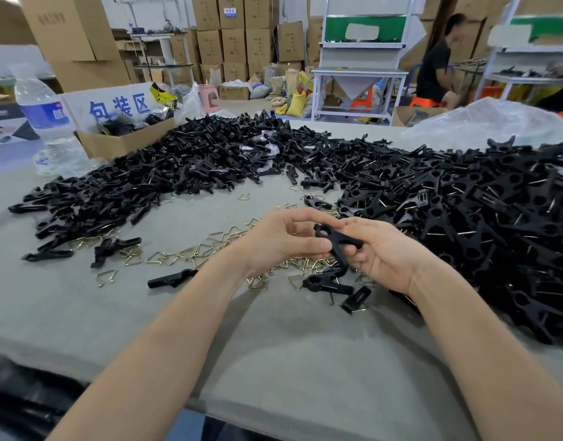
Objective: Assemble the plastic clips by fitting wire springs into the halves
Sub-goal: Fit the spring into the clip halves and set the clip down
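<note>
A black plastic clip (pixel 332 238) is held above the table between both hands. My left hand (pixel 283 240) pinches its upper end with thumb and fingers. My right hand (pixel 382 253) curls around its lower end from the right. Brass-coloured wire springs (pixel 191 253) lie scattered on the table under and to the left of my hands. A long heap of loose black clip halves (pixel 165 173) runs across the table's far side. A bigger heap of black clips with springs (pixel 496 224) fills the right side.
The grey table (pixel 274 345) spreads below my arms. A water bottle (pixel 48 122) and an open cardboard box (pixel 121 135) stand at the far left. A clear plastic bag (pixel 484 119) lies at the far right. A seated person (pixel 439 62) works in the background.
</note>
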`<state>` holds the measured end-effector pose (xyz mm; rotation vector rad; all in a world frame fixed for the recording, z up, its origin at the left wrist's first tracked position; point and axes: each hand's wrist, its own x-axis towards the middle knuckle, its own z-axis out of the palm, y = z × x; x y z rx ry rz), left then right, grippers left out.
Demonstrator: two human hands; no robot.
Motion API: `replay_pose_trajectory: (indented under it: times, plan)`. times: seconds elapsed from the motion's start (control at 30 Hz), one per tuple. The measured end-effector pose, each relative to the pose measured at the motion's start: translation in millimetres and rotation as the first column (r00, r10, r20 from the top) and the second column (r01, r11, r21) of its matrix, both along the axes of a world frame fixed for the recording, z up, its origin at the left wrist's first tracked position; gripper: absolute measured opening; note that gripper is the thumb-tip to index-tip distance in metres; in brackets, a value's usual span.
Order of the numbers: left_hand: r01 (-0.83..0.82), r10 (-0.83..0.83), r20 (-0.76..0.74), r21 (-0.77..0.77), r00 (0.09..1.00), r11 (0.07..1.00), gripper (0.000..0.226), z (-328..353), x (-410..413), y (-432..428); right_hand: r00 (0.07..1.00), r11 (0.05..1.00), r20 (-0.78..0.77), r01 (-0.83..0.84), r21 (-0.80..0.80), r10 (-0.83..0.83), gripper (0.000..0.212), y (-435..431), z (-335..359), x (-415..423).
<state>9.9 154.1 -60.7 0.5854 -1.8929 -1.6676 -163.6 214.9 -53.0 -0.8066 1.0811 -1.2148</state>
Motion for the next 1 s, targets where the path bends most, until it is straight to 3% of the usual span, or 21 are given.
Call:
replay_pose_trajectory:
  times: [0.1,0.13,0.17,0.2,0.23,0.27,0.33,0.37,0.4,0.47,0.57,0.67,0.8,0.9,1.0]
  plan:
    - [-0.035,0.037,-0.071,0.027,0.997,0.999,0.025,1.6,1.0,-3.0,0.993,0.991,0.019,0.115,-0.068,-0.114,0.003,-1.4,2.2,-0.1]
    - [-0.073,0.078,-0.111,0.051,0.991,0.996,0.024,3.2,3.2,-6.1,0.98,0.976,-0.054,0.183,-0.121,-0.191,0.005,-2.3,1.4,-1.2]
    - [-0.123,0.135,-0.157,0.084,0.978,0.989,0.023,4.7,6.3,-10.0,0.932,0.952,-0.234,0.23,-0.203,-0.275,0.008,-2.9,-0.5,-2.2]
    - [-0.171,0.194,-0.207,0.122,0.959,0.978,0.022,6.2,9.7,-14.0,0.803,0.928,-0.485,0.218,-0.301,-0.346,0.012,-4.3,-3.7,-3.3]
    - [-0.211,0.247,-0.257,0.158,0.934,0.965,0.023,7.0,12.7,-17.4,0.604,0.917,-0.703,0.134,-0.375,-0.376,0.012,-4.5,-6.4,-2.1]
    - [-0.247,0.292,-0.298,0.178,0.909,0.952,0.024,7.1,14.5,-19.6,0.426,0.925,-0.834,0.012,-0.381,-0.349,0.008,-4.9,-9.2,1.2]
    - [-0.318,0.359,-0.337,0.171,0.87,0.932,0.031,6.0,14.9,-21.5,0.165,0.958,-0.965,-0.169,-0.23,-0.203,0.015,-5.2,-14.9,10.5]
    - [-0.348,0.382,-0.342,0.16,0.858,0.924,0.034,5.2,13.9,-21.4,0.082,0.969,-0.987,-0.191,-0.154,-0.141,0.021,-6.1,-17.3,15.0]
    - [-0.369,0.398,-0.343,0.148,0.851,0.917,0.036,4.8,13.1,-21.1,0.062,0.975,-0.99,-0.177,-0.135,-0.126,0.02,-6.2,-17.6,18.6]
    - [-0.389,0.411,-0.341,0.135,0.845,0.911,0.036,3.9,12.2,-21.0,0.119,0.971,-0.979,-0.153,-0.184,-0.167,0.008,-4.8,-14.9,22.1]
    - [-0.418,0.424,-0.277,0.086,0.862,0.905,0.031,1.4,10.9,-21.5,0.15,0.963,-0.973,-0.178,-0.203,-0.177,0.013,-2.3,-13.7,22.9]
    - [-0.48,0.47,-0.142,-0.045,0.871,0.876,0.027,-1.7,7.2,-20.4,0.293,0.949,-0.921,-0.106,-0.298,-0.256,0.021,-2.5,-13.5,21.3]
    - [-0.505,0.499,-0.081,-0.117,0.863,0.855,0.027,-2.8,4.8,-18.4,0.435,0.917,-0.83,-0.027,-0.399,-0.348,0.025,-1.9,-14.8,16.3]
    - [-0.497,0.494,-0.066,-0.175,0.867,0.85,0.028,-3.9,4.3,-17.4,0.541,0.864,-0.695,0.129,-0.487,-0.473,0.022,-3.7,-14.3,13.7]
    - [-0.464,0.466,-0.038,-0.2,0.884,0.863,0.029,-6.0,2.4,-16.3,0.652,0.834,-0.537,0.306,-0.46,-0.535,0.017,-5.2,-12.2,8.5]
